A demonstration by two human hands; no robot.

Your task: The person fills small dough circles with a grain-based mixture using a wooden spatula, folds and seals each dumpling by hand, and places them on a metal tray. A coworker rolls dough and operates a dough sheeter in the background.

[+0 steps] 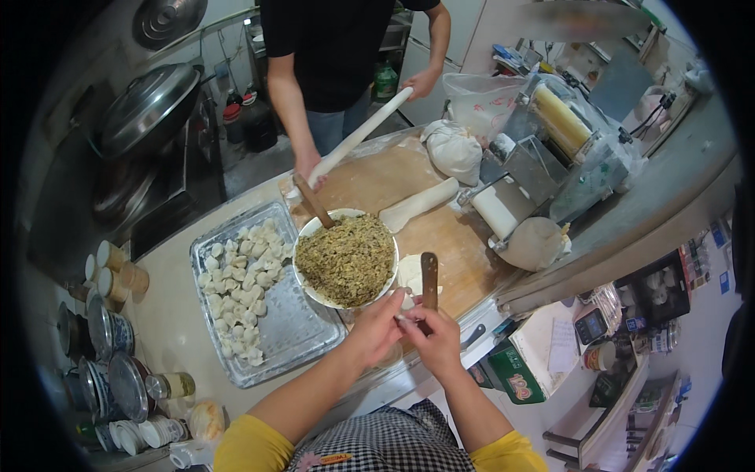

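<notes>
My left hand (374,330) is closed around a small piece of white dough (406,302), a dumpling being shaped. My right hand (436,338) meets it there, fingertips at the dough, with a brown wooden-handled tool (429,277) upright in its grip; the tool's lower end is hidden. Just beyond is a white bowl (299,285) heaped with greenish-brown filling (346,258), a wooden paddle (314,201) leaning in it. Flat dough wrappers (410,273) lie right of the bowl. A metal tray (295,334) to the left carries many formed dumplings (244,291).
Across the table a person in black (330,59) holds a long dough roll (362,134) in both hands. Another dough length (418,204) lies on the wooden board (464,252). A dough-rolling machine (503,204) stands right, jars (118,267) left, a green box (515,370) lower right.
</notes>
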